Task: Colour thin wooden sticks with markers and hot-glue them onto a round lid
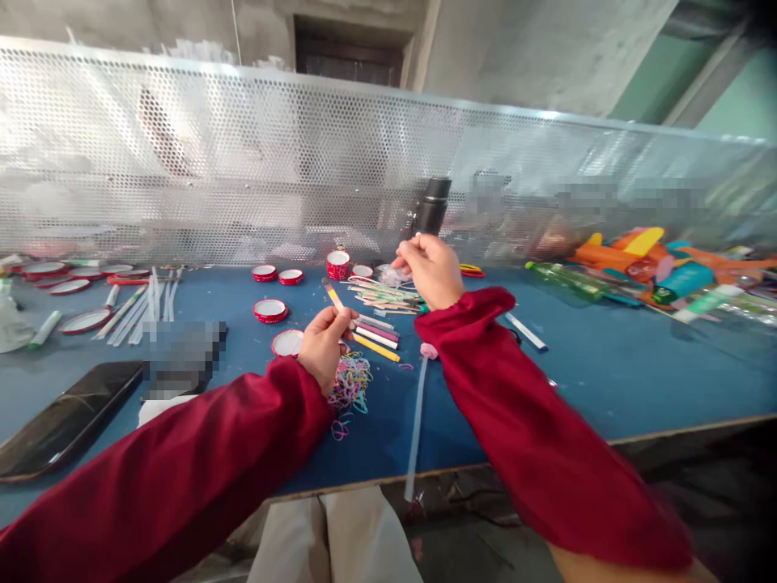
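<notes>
My left hand (321,344), over the middle of the table, pinches a slim stick (332,295) with yellow and white parts and a darker tip. Higher and to the right, my right hand (432,267) has its thumb and fingers pressed together; anything in that pinch is too small to make out. Just below my left hand lies a heap of coloured rubber bands (352,380). Several felt-tip pens (377,346) rest beside it. Between and behind the hands is a pile of thin wooden sticks (385,296). A translucent glue stick (416,429) with a pink lump (429,351) overhangs the front edge.
Red-rimmed lids (270,309) lie left of centre, and more at the far left near several translucent sticks (146,312). A phone (73,413) is at the left. Behind stand a black flask (433,206) and a perforated metal screen (243,146). Colourful toy planes (637,255) fill the right back.
</notes>
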A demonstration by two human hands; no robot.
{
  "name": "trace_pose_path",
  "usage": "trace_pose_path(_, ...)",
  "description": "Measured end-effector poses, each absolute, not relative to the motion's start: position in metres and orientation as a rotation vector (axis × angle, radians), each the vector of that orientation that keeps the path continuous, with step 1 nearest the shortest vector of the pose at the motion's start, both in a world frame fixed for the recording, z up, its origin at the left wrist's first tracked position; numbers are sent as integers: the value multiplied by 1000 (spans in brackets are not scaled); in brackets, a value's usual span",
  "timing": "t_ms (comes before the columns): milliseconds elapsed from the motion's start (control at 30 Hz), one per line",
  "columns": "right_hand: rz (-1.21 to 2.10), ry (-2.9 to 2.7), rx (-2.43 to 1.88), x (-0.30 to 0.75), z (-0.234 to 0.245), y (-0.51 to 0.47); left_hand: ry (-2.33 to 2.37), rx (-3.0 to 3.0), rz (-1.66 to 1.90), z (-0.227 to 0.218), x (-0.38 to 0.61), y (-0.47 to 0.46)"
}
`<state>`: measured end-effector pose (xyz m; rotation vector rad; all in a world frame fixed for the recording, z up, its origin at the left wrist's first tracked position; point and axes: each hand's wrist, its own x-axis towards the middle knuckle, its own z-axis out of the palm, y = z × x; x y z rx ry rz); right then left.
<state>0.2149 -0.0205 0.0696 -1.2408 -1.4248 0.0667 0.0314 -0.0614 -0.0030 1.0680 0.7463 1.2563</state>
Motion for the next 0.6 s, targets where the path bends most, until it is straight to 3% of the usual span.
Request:
trace_pose_path(167, 102, -1614, -1225, 214, 83, -26, 680, 1056, 1251, -4, 30, -59)
trace_pose_path(600, -53, -1796, -1479, 253, 46, -71, 691, 1138, 1169, -7, 30, -55)
